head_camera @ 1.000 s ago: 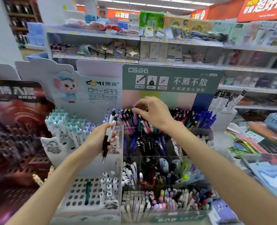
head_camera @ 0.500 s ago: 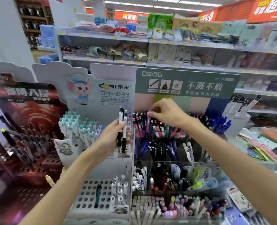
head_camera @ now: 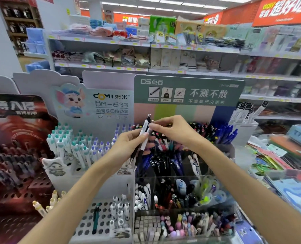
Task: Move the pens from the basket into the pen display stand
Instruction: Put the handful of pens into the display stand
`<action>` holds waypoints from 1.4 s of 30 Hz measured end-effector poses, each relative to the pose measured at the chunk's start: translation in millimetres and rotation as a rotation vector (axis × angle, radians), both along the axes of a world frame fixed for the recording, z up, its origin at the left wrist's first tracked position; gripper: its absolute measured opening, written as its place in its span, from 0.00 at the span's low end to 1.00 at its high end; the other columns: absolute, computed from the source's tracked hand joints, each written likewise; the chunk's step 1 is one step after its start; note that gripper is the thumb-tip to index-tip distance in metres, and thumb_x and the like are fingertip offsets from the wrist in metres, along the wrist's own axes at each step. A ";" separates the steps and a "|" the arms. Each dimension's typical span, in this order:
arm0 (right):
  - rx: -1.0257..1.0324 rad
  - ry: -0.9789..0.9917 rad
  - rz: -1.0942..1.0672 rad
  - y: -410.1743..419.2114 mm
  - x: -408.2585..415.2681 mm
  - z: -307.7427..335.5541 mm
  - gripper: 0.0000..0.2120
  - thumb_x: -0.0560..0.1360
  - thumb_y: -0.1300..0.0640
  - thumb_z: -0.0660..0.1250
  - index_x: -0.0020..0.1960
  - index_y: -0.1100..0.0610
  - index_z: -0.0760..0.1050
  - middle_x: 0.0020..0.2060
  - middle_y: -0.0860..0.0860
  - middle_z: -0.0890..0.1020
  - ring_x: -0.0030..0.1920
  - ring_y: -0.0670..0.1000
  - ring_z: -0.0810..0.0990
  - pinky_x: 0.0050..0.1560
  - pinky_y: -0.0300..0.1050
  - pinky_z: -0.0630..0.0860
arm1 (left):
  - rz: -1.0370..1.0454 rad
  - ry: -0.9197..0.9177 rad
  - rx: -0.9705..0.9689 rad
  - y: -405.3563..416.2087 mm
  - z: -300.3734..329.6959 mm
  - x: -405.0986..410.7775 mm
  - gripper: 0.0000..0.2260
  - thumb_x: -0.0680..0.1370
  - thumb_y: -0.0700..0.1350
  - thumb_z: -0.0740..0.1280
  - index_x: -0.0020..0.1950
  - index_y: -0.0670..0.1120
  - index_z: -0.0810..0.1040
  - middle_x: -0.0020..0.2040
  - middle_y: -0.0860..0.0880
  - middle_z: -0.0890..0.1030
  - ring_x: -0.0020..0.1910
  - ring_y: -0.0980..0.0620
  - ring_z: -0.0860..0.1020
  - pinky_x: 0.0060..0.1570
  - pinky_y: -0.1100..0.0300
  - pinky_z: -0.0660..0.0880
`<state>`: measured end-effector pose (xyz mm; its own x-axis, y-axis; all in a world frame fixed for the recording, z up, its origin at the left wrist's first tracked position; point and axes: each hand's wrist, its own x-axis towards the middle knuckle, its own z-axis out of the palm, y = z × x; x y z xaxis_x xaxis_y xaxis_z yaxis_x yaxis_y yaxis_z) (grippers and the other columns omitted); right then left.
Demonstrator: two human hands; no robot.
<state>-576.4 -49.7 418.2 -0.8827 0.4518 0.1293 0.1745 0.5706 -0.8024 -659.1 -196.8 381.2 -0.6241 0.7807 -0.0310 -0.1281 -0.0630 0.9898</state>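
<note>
The left hand [head_camera: 128, 147] is holding two pens [head_camera: 142, 138] – white and black ones – with the fingers curled around their middle, tips pointing down and caps up and slightly to the right. The right hand [head_camera: 174, 131] is just beside them, and its thumb and first fingers are pinching the upper part of one pen near the cap. Both forearms are reaching forward from the near edge and meeting in front of the green-topped pen display stand [head_camera: 188, 92]. The pens are hanging above the far row of coloured pens [head_camera: 207, 131] in this stand – not inside any compartment. To the left, a white stand [head_camera: 93, 106] is carrying white pens with teal caps [head_camera: 66, 143].
</note>
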 end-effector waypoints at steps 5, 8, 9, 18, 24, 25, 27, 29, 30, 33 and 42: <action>-0.265 0.133 -0.154 19.4 24.6 10.2 0.10 0.77 0.55 0.67 0.56 0.57 0.79 0.36 0.44 0.82 0.29 0.38 0.76 0.30 0.30 0.71 | 0.002 0.207 -0.050 25.2 9.4 12.7 0.13 0.81 0.49 0.60 0.60 0.50 0.80 0.56 0.51 0.81 0.54 0.52 0.78 0.58 0.53 0.73; -0.382 0.285 -0.334 43.4 42.9 20.1 0.05 0.80 0.59 0.61 0.50 0.58 0.75 0.41 0.53 0.80 0.30 0.42 0.80 0.29 0.32 0.74 | 0.089 0.443 -0.086 35.8 14.4 11.3 0.14 0.81 0.54 0.57 0.63 0.56 0.77 0.59 0.55 0.74 0.54 0.64 0.71 0.56 0.69 0.65; -0.398 0.326 -0.383 50.8 51.4 22.7 0.06 0.81 0.60 0.60 0.50 0.59 0.75 0.39 0.53 0.79 0.31 0.44 0.79 0.29 0.33 0.75 | 0.097 0.476 -0.055 38.7 18.0 12.9 0.14 0.81 0.53 0.58 0.64 0.56 0.77 0.57 0.56 0.75 0.52 0.67 0.72 0.52 0.74 0.65; -0.257 0.411 -0.481 73.7 90.0 14.0 0.07 0.80 0.61 0.59 0.53 0.61 0.74 0.37 0.52 0.78 0.33 0.46 0.78 0.32 0.34 0.76 | 0.370 0.853 0.071 64.4 15.3 16.9 0.33 0.73 0.42 0.74 0.71 0.56 0.60 0.45 0.57 0.83 0.38 0.63 0.81 0.47 0.62 0.80; -0.128 0.473 -0.559 76.4 99.8 5.6 0.07 0.80 0.60 0.60 0.52 0.61 0.75 0.37 0.50 0.78 0.34 0.47 0.78 0.36 0.38 0.78 | 0.298 1.218 0.085 88.0 -2.4 29.1 0.23 0.75 0.48 0.70 0.64 0.55 0.60 0.45 0.51 0.84 0.38 0.53 0.83 0.43 0.52 0.81; -0.119 0.474 -0.561 77.2 101.3 5.6 0.06 0.80 0.60 0.60 0.52 0.60 0.75 0.38 0.50 0.78 0.34 0.47 0.78 0.35 0.37 0.77 | 0.311 1.296 0.092 92.7 -3.2 28.6 0.23 0.76 0.49 0.70 0.64 0.54 0.60 0.43 0.50 0.85 0.35 0.51 0.83 0.40 0.52 0.80; -0.104 0.478 -0.560 78.9 104.1 4.8 0.06 0.80 0.61 0.60 0.52 0.60 0.76 0.38 0.50 0.78 0.32 0.44 0.78 0.34 0.36 0.77 | 0.311 1.425 0.085 101.4 -4.5 26.4 0.22 0.76 0.49 0.69 0.64 0.53 0.60 0.38 0.49 0.84 0.30 0.49 0.81 0.31 0.52 0.78; -0.101 0.486 -0.561 80.7 108.1 3.8 0.06 0.80 0.61 0.61 0.52 0.60 0.76 0.37 0.50 0.78 0.30 0.42 0.78 0.32 0.34 0.76 | 0.283 1.499 0.043 108.6 -9.9 25.3 0.21 0.76 0.50 0.69 0.63 0.54 0.62 0.36 0.50 0.83 0.31 0.50 0.81 0.28 0.53 0.76; -0.102 0.491 -0.558 81.5 109.8 3.6 0.06 0.80 0.61 0.61 0.52 0.60 0.76 0.37 0.50 0.78 0.30 0.41 0.77 0.32 0.33 0.75 | 0.293 1.528 0.025 109.6 -13.8 24.8 0.20 0.76 0.51 0.69 0.63 0.54 0.63 0.36 0.51 0.83 0.32 0.50 0.81 0.28 0.54 0.76; -0.102 0.507 -0.567 87.2 118.4 4.4 0.05 0.79 0.61 0.62 0.51 0.60 0.76 0.36 0.50 0.78 0.29 0.40 0.77 0.32 0.33 0.75 | 0.445 1.627 0.021 112.0 -24.5 21.9 0.13 0.79 0.52 0.64 0.61 0.50 0.75 0.39 0.52 0.83 0.40 0.51 0.80 0.36 0.58 0.75; -0.051 0.583 -0.567 102.3 125.8 7.9 0.03 0.78 0.62 0.63 0.50 0.60 0.76 0.38 0.52 0.80 0.31 0.44 0.80 0.37 0.37 0.80 | 0.373 1.589 -0.115 124.8 -27.7 28.6 0.14 0.73 0.48 0.71 0.59 0.50 0.80 0.41 0.52 0.84 0.43 0.47 0.80 0.48 0.56 0.65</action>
<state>-450.7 52.6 426.1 -0.3156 0.8277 0.4641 -0.0278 0.4808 -0.8764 -630.5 -72.0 353.5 -0.2266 0.6273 0.7451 0.9688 0.2243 0.1058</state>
